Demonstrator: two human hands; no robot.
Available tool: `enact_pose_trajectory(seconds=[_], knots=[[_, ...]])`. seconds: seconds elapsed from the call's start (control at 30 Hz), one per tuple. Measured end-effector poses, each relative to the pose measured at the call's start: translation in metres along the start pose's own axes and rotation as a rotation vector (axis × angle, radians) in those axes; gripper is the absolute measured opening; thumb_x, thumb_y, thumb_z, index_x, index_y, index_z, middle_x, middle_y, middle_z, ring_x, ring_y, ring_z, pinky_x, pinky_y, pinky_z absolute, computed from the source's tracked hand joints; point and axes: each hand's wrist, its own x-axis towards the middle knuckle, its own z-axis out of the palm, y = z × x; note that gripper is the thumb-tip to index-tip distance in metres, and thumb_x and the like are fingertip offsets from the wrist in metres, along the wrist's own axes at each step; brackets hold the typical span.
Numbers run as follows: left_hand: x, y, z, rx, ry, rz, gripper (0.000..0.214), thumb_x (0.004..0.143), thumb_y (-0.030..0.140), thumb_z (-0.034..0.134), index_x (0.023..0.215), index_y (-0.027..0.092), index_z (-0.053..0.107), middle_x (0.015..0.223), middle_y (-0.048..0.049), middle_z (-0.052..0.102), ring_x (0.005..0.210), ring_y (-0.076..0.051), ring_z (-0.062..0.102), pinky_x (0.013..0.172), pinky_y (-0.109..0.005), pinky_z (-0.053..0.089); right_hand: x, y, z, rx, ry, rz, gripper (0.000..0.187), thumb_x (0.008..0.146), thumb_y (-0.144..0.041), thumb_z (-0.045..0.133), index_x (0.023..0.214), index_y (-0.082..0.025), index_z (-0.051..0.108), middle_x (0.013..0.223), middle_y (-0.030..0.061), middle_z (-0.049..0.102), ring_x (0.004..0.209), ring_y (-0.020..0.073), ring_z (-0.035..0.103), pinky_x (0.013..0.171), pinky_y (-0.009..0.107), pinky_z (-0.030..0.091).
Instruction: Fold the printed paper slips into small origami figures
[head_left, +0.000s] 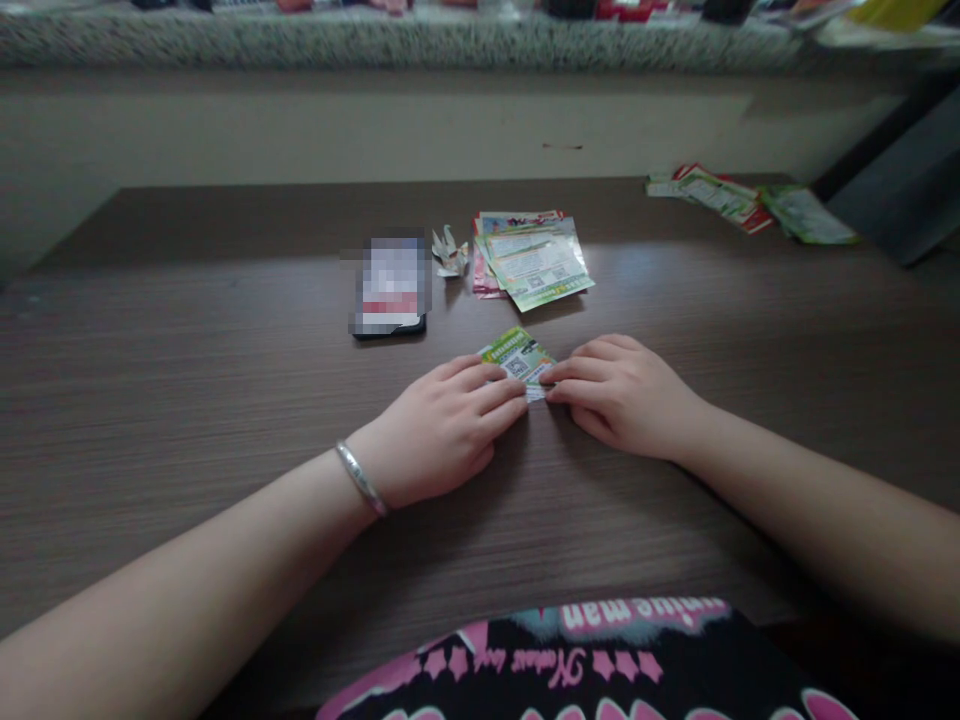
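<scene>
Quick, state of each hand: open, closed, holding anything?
Left hand: fingers on the paper; open or closed grip can't be told.
Right hand: fingertips at the paper's right side; grip can't be told.

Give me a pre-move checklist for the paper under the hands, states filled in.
1. Left hand on the green-and-white paper: ok, fingers over its left part.
2. Right hand at the paper: ok, fingertips at its right side.
3. Paper's near edge lined up: cannot tell, fingers partly cover it.
4. Paper apart from the paper stack: ok, bare tabletop between.
5. Folded paper figure clear of both hands: ok, lies farther back.
6. Screen of the phone-like device readable: not ok, blurred out.
</scene>
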Motion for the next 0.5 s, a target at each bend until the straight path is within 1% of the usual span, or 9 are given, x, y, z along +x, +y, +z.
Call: enact_pose_trajectory(seconds=[0.1,0.2,0.37,0.5], knots=[[-0.003,-0.005,-0.006,-0.016,-0.029,0.018,0.034,0.086,0.016,0.05,0.118,0.018,0.061,0.125,-0.0047,0.063,0.115,-0.022,0.055,0.106,-0.04,0.04,-0.002,0.001,-0.001,0.013,-0.006,0.003,0.019,0.087,-0.02,0.053,0.098,-0.023,0.068,0.112,0.0026,0.069,0.094,0.0215,0.057,0.085,0.037,0.039],[-0.007,-0.01,-0.013,-0.053,-0.088,0.007,0.029,0.087,0.017,0.047,0.108,0.02,0.066,0.115,-0.0038,0.067,0.108,-0.021,0.059,0.097,-0.038,0.047,-0.004,0.002,0.0,0.028,-0.006,0.007,0.02,0.087,-0.02,0.053,0.1,-0.023,0.068,0.114,0.0018,0.069,0.095,0.0218,0.057,0.084,0.036,0.04],[-0.012,-0.015,-0.018,-0.068,-0.062,0.035,0.029,0.086,0.017,0.046,0.105,0.021,0.068,0.112,-0.0024,0.069,0.103,-0.02,0.061,0.094,-0.038,0.049,-0.005,0.003,0.001,0.04,-0.01,0.008,0.022,0.087,-0.019,0.052,0.1,-0.023,0.069,0.114,0.0036,0.069,0.094,0.0217,0.056,0.082,0.037,0.041],[-0.014,-0.017,-0.02,-0.098,-0.084,0.014,0.029,0.087,0.017,0.046,0.103,0.023,0.07,0.109,-0.0015,0.07,0.1,-0.02,0.062,0.091,-0.036,0.051,-0.007,0.004,0.002,0.047,-0.012,0.013,0.022,0.088,-0.02,0.051,0.1,-0.023,0.069,0.113,0.0022,0.069,0.094,0.0215,0.056,0.082,0.036,0.041]])
